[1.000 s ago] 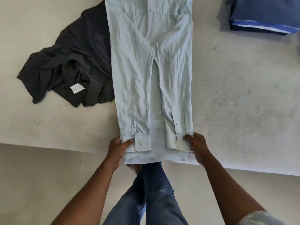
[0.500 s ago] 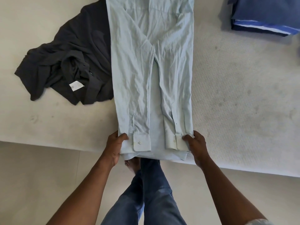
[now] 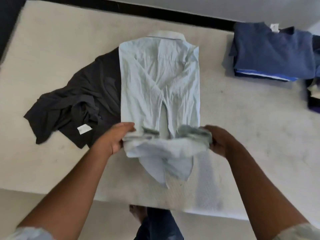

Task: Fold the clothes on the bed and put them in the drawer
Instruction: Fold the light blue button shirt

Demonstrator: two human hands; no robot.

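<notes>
A pale blue long-sleeved shirt (image 3: 159, 80) lies lengthwise on the bed (image 3: 251, 135), collar at the far end, sleeves folded down its middle. My left hand (image 3: 115, 138) grips the shirt's bottom left corner and my right hand (image 3: 219, 140) grips the bottom right corner. The hem and cuffs are lifted off the bed and carried toward the collar, with loose fabric hanging beneath. A crumpled black garment (image 3: 78, 108) with a white tag lies to the left, partly under the shirt.
A stack of folded blue clothes (image 3: 271, 52) sits at the bed's far right, with more dark clothes (image 3: 314, 96) at the right edge. A black strip (image 3: 155, 13) runs along the bed's far side. My legs in jeans (image 3: 157, 224) stand at the near edge.
Both hands have lifted the shirt's bottom edge from the bed's near edge and carried it up toward the collar. The view has tilted to show the far side of the bed.
</notes>
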